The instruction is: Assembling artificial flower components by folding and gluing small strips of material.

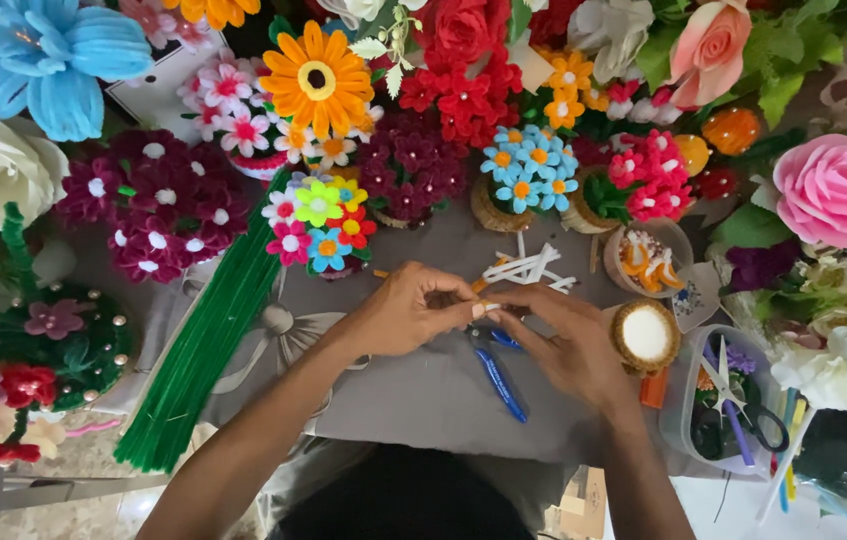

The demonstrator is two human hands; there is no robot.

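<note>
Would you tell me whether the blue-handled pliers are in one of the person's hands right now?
No, the blue-handled pliers lie on the grey cloth below the left hand and right hand.

A handmade-flower craft workspace, seen from above: a desk (414,390) under a grey cloth is ringed on three sides by finished pipe-cleaner and fabric blooms. A large blue flower (49,55) sits at upper left, an orange daisy (316,78) at top centre, a pink rose (837,190) at right. A thick bundle of green pipe cleaners (206,335) runs diagonally at lower left, supplies rather than stock. Small woven pots (646,337) wait right of centre, blue-handled pliers (500,380) lie at centre, and a clear tub with scissors (744,410) sits at lower right.
</note>
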